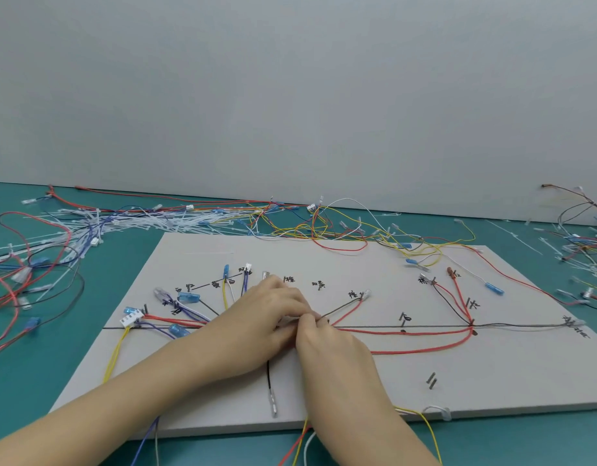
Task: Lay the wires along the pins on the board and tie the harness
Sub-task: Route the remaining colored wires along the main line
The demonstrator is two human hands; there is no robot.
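A pale grey wall (290,95) fills the upper half of the view, and below it a teal table (98,274) runs from edge to edge. On the table lies the grey board (324,264), wide and flat, its near edge toward the person. A long black line is drawn across the board from left to right, and handwritten black characters sit beside the pins; they are small and blurred, and I cannot read them with any certainty. Beyond the board's far left corner lies a heap of white cable ties (129,223) mixed with loose red, blue and yellow wires, and more loose wires lie at the table's right edge. On the board the wires (408,331) follow the drawn line: red and dark strands run right to a pin (471,322) where they fan upward, and on the left a spread of yellow, white and purple strands ends in blue terminal sleeves (188,297) and a white connector (130,319). The left hand (266,317) and right hand (327,344) meet at the middle of the board over the bundle, fingers curled and pinching at the wires where they touch each other; what exactly lies between the fingertips is hidden. Two short pins (431,380) stand alone near the right front.
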